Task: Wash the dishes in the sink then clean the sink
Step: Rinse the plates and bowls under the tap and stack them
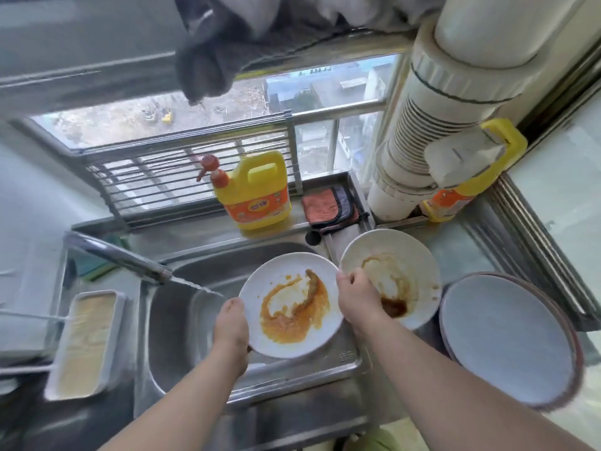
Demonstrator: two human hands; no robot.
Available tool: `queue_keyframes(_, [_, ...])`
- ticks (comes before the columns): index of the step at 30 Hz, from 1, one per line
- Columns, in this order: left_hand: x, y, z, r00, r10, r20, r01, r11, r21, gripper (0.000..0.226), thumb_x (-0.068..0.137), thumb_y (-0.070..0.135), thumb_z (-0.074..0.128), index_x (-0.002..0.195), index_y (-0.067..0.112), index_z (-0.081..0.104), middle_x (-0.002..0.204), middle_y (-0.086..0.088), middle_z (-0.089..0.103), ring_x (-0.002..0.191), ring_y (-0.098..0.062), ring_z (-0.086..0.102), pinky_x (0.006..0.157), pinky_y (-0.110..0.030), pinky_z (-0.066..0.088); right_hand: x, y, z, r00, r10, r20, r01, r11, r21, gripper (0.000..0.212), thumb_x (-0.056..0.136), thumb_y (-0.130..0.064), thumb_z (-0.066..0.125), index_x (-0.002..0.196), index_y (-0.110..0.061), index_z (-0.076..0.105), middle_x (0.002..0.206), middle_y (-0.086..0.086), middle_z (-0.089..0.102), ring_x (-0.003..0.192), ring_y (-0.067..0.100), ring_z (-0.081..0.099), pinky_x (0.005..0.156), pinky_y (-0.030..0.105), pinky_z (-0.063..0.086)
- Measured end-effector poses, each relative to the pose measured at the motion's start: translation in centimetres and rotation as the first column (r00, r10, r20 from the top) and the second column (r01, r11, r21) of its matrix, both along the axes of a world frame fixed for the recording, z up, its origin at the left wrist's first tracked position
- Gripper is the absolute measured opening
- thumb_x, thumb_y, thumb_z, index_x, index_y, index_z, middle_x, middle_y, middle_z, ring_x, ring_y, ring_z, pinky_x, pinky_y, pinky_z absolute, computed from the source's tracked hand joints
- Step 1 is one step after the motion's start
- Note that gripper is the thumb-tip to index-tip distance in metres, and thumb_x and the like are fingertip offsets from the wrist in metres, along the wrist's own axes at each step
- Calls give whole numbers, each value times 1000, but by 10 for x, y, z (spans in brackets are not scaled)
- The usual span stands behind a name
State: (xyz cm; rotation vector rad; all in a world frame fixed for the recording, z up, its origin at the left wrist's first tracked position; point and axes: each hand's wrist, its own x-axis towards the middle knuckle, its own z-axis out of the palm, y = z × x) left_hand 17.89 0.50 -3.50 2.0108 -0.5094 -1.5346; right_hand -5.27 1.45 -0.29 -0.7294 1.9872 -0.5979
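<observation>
Head cam, looking down at the sink point(182, 320). Left hand point(231, 327) has its grip curled round the near-left rim of a white plate point(294, 307) smeared with orange sauce, thumb on top, holding it over the sink's right edge. Right hand point(357, 299) is just right of that plate, fingers curled and pinching the near-left rim of a white bowl point(393, 278) with brown sauce pooled at the bottom; the bowl sits tilted on the steel counter point(461, 252) and touches or just overlaps the plate's rim, can't tell which.

Around the grips: right of the bowl is a stack of clean-looking plates point(507, 340), at least two, the lower one dark-rimmed. The tap point(117, 255) pokes in from the left, spout ending left of the left hand. Further left, a rectangular white tray point(87, 343) with pale yellowish stuff in it. Behind the hands there are two yellow detergent jugs: one point(257, 190) on the ledge with a red pump, another point(471, 177) tucked behind the big white pipe point(432, 125). One orange cloth point(328, 206) lies between them. Dish rack point(182, 177) against the window.
</observation>
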Motion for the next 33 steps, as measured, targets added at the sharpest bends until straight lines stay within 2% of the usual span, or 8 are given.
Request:
queue_keyframes(6, [112,-22,8,957,-190,219,222,966,-132,24,97,38,50,92,24,69,82,-6,69,74,-25,61,69,-41,49,99,-6,-58,984,69,163,-88,989,117,29,103,-34,38,95,-24,64,96,0,69,92,25,64,78,36,52])
queue_keyframes(12, [172,-22,-11,957,-232,176,252,962,-102,22,110,43,47,109,43,69,106,1,78,103,-26,73,95,-54,59,169,-23,-92,886,-158,435,101,983,152,16,104,-38,47,96,-34,61,102,5,71,94,27,66,77,40,60])
queue_keyframes(16, [165,-16,-37,994,23,-107,-22,1000,15,39,112,49,39,133,24,60,126,-12,72,114,-28,69,94,-42,54,174,-38,-76,960,-45,278,77,991,-106,18,111,-30,45,103,-23,60,95,-1,67,85,16,58,68,26,46])
queue_keyframes(20, [135,-6,-63,936,238,-258,-173,952,252,70,108,67,23,157,22,45,149,-14,60,142,-32,51,123,-46,30,152,-44,-63,979,198,56,-180,954,-241,13,108,-35,52,103,-33,63,92,-12,70,89,11,64,83,31,51])
queue_keyframes(25, [81,-2,-72,896,268,-355,-112,908,404,72,103,74,16,133,21,53,111,-8,71,106,-34,67,93,-43,45,114,-39,-49,913,336,-232,-405,821,-402,14,104,-31,62,111,-27,73,99,-7,73,95,18,69,87,41,56])
queue_keyframes(27, [68,2,-73,912,179,-370,-15,914,405,74,101,77,15,127,20,56,97,-11,76,86,-29,72,89,-43,46,102,-37,-42,909,320,-266,-401,845,-355,19,105,-34,60,115,-25,74,104,-5,74,98,19,68,89,40,55])
queue_keyframes(30, [63,9,-70,943,1,-334,138,909,394,74,103,75,17,127,19,61,104,-19,76,99,-33,71,103,-47,50,86,-38,-37,930,293,-223,-330,932,-148,22,106,-39,52,115,-29,70,103,-9,72,97,17,63,86,37,51])
queue_keyframes(33, [74,13,-66,971,-103,-217,182,906,382,65,110,61,26,121,15,70,96,-15,80,99,-34,76,88,-45,63,80,-40,-48,921,323,-216,-309,946,95,25,107,-40,41,100,-26,62,95,-3,66,86,21,59,72,40,47])
